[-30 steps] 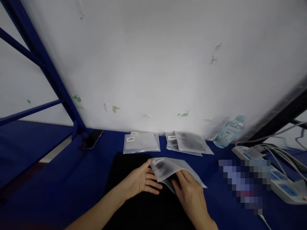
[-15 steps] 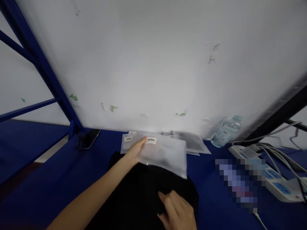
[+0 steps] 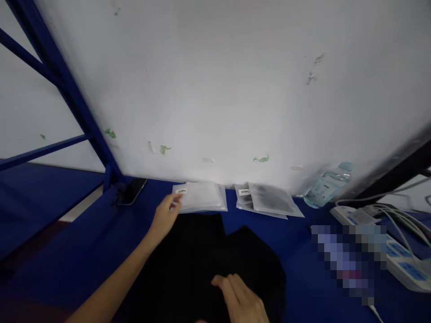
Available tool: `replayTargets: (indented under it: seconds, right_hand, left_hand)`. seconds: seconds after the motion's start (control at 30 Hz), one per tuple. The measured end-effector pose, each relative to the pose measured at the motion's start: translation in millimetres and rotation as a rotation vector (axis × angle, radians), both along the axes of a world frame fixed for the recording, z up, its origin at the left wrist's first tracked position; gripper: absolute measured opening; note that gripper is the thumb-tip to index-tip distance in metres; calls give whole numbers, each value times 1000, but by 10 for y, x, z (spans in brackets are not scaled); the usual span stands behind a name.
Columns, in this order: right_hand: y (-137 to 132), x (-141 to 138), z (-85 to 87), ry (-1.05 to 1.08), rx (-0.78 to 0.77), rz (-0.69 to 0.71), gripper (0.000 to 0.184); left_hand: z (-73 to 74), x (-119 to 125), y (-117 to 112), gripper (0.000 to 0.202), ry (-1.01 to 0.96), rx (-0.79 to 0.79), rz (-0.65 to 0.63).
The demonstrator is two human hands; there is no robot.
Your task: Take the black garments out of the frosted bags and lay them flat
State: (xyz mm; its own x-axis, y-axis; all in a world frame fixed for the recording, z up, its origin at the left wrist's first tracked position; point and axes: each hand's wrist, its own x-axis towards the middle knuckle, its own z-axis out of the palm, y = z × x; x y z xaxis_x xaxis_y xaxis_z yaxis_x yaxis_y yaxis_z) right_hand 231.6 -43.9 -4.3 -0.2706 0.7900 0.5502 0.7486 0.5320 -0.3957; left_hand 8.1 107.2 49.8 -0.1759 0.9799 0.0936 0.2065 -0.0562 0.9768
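My left hand (image 3: 164,216) reaches forward to the left stack of frosted plastic bags (image 3: 202,198) by the wall, its fingers pinching the stack's near left corner. A second stack of frosted bags (image 3: 266,200) with dark contents lies to the right of it. My right hand (image 3: 239,299) rests on a black garment (image 3: 202,264) spread on the blue table, fingers together and laid on the cloth, holding nothing that I can see.
A phone (image 3: 132,191) lies by the blue frame post (image 3: 84,116) at the left. A water bottle (image 3: 328,185) lies near the wall at the right, beside white power strips (image 3: 400,262) with cables. A white wall stands close behind the bags.
My left hand carried a frosted bag from the black garment up to the left stack and set it there. My right hand let go of the bag and dropped onto the garment.
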Motion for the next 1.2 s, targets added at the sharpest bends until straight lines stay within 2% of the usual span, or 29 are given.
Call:
replayTargets:
  seconds: [0.07, 0.13, 0.2, 0.27, 0.33, 0.4, 0.47, 0.57, 0.67, 0.73, 0.83, 0.87, 1.0, 1.13, 1.2]
  right_hand:
    - [30, -79, 44, 1, 45, -16, 57]
    - [69, -127, 126, -17, 42, 31, 34]
    - [109, -91, 245, 14, 0, 77, 18]
    - [141, 51, 377, 106, -7, 64, 16]
    - [164, 287, 478, 186, 31, -32, 12]
    - [177, 576, 514, 221, 39, -211, 12]
    - [182, 866, 476, 229, -13, -385, 19]
    - [184, 1196, 335, 157, -128, -495, 32]
    - [200, 1304, 204, 98, -132, -472, 38]
    - [224, 1264, 143, 45, -121, -399, 44]
    - [271, 1163, 76, -75, -110, -295, 66]
    - [284, 1145, 64, -96, -107, -284, 66]
    - [308, 1197, 156, 17, -133, -350, 43]
    - [321, 1283, 408, 236, -222, -572, 49]
    - [347, 1283, 470, 325, -278, -608, 50]
  left_hand:
    - [-50, 115, -329, 16, 90, 2, -187]
    - [-99, 235, -603, 18, 146, -10, -335]
    - [-126, 324, -786, 17, 217, -33, -426]
    - [-119, 373, -879, 19, 329, -63, -493]
    - [-81, 397, -916, 23, 433, -113, -543]
    - [-35, 417, -929, 28, 490, -167, -574]
    - [1, 443, -939, 27, 536, -203, -585]
    - [27, 487, -960, 25, 576, -239, -578]
    - [45, 525, -985, 32, 598, -269, -555]
    - [50, 549, -1004, 33, 647, -280, -561]
    - [25, 589, -1032, 29, 708, -282, -617]
    - [9, 600, -1038, 24, 708, -268, -639]
    - [3, 558, -1020, 12, 604, -159, -657]
    - [174, 267, -915, 16, 376, -144, -561]
    - [272, 39, -859, 20, 281, -179, -458]
